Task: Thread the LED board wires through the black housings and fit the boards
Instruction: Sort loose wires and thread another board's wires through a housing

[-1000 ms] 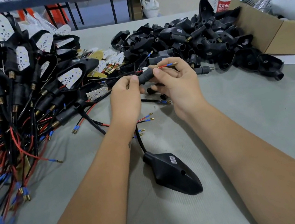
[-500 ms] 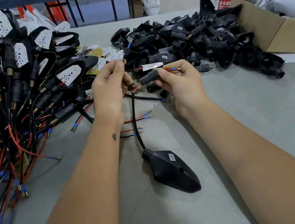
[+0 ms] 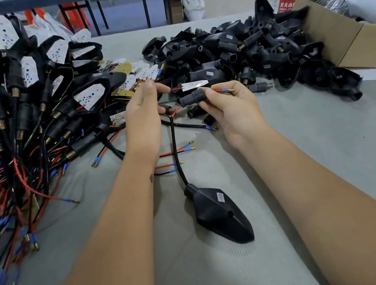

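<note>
While the right hand [image 3: 231,107] pinches a short black stem piece [image 3: 192,96] between thumb and fingers, with a red wire and its blue-sleeved gold terminal [image 3: 225,90] poking out of the far end, the left hand [image 3: 143,115] pinches the red lead next to the small white LED board [image 3: 194,85], which hangs in the air between the two hands, just above the stem. The step in hand looks like drawing the board's wires through the stem, so pull the lead along the bore's line, not sideways, and keep the grip on the wire, not on the board, to spare the solder joints. A black sleeved cable [image 3: 176,149] runs from the hands down to a finished black housing [image 3: 219,214] lying face down on the grey tabletop [image 3: 337,166]; it should stay slack. Loose empty housings [image 3: 240,47] are heaped ahead and to the right, assembled units with boards [image 3: 11,98] are piled on the left, so feed slowly lest the terminals snag on neighbouring wires
</note>
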